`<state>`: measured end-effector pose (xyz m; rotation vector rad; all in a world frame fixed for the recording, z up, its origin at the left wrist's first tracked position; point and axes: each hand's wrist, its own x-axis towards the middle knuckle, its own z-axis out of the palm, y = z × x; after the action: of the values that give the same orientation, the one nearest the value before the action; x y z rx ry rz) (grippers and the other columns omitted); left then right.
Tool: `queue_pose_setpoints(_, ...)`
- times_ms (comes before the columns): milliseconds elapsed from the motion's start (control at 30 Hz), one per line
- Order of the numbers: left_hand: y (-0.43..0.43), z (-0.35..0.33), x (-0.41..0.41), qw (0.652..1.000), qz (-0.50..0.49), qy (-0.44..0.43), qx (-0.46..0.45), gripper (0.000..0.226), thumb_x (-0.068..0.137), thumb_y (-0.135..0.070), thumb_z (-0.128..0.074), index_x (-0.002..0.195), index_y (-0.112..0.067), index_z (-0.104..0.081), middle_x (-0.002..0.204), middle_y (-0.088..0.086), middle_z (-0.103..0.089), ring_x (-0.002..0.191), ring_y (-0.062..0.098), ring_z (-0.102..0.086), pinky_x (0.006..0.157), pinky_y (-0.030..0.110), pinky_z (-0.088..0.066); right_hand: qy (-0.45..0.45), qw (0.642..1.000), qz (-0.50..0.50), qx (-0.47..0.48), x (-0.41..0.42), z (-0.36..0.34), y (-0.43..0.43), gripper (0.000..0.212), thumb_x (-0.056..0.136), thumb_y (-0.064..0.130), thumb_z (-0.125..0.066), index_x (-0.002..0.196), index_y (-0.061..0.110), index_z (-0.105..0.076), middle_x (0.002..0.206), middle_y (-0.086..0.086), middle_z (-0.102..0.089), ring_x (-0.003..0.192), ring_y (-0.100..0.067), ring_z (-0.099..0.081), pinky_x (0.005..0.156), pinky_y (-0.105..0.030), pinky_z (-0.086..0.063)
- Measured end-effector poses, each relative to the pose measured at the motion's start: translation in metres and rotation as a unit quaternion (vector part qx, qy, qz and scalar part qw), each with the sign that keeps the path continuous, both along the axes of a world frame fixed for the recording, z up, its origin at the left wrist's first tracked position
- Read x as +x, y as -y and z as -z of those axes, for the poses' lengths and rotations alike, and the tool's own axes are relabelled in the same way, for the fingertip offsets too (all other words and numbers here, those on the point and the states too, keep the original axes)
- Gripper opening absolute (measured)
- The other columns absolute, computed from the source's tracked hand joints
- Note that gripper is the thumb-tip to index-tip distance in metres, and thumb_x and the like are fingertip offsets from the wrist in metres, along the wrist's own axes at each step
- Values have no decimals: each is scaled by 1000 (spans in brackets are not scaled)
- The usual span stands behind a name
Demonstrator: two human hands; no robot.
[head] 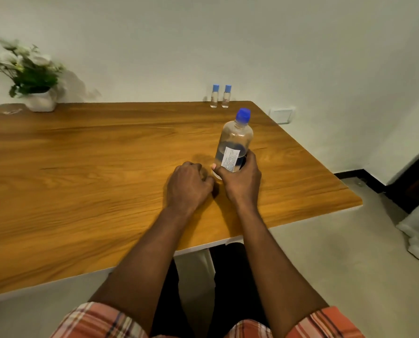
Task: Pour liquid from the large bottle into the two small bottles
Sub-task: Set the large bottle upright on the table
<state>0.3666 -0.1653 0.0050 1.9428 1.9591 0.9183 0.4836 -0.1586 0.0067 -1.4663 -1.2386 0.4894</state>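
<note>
A large bottle (235, 140) of clear plastic, blue cap (243, 115) screwed on, white label (230, 159) facing the viewer, roughly half full of clear liquid. It leans slightly right, gripped low by the right hand (241, 181). Far behind it, at the worktop's (105, 154) back edge, a small bottle (214, 97) and a second small bottle (226, 97) stand upright just beside each other, clear, blue-capped.

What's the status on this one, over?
Right hand grips large bottle, cap on. Left hand curled, empty. Small bottles capped, far edge.
</note>
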Motion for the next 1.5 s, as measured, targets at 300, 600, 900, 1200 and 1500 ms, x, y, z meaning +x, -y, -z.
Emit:
queue_pose_setpoints(300, -8, 1, -101, 993, -119, -9, 5, 44, 85, -34, -54, 116, -5, -63, 117, 16, -62, 110, 32, -55, 90, 38, -46, 19, 995, -96, 4, -98, 3, -20, 72, 63, 32, -88, 123, 19, -51, 114, 4, -63, 101, -12, -61, 72, -18, -47)
queue_pose_setpoints(600, -28, 5, -172, 983, -182, 21, 13, 47, 86, -36, -55, 123, -6, -61, 123, 15, -62, 113, 29, -57, 94, 38, -47, 24, 987, -160, 4, -177, 5, -57, 75, 64, 33, -88, 127, 19, -49, 120, 2, -63, 107, -15, -60, 81, -27, -53)
queue_pose_setpoints(900, -94, 4, -247, 977, -208, 39, 1, 47, 88, -33, -56, 127, -6, -58, 127, 13, -60, 116, 26, -55, 98, 36, -44, 2, 974, -225, 1, -242, 4, -132, 74, 65, 36, -87, 125, 21, -49, 115, 11, -58, 102, -8, -57, 68, -9, -41)
queue_pose_setpoints(1200, -184, 6, -311, 967, -252, 30, 17, 31, 85, -29, -55, 61, -10, -52, 62, 6, -51, 62, 26, -52, 52, 32, -34, 1, 965, -264, -3, -325, 8, -231, 76, 67, 35, -86, 130, 18, -47, 126, -1, -60, 112, -20, -60, 79, -23, -50)
queue_pose_setpoints(1500, -245, 3, -346, 960, -277, -18, 17, 28, 86, -30, -58, 63, -17, -51, 64, 2, -53, 62, 18, -52, 58, 30, -39, 38, 960, -277, 21, -380, 8, -306, 74, 67, 33, -87, 128, 14, -49, 127, -5, -62, 112, -23, -61, 77, -21, -48)
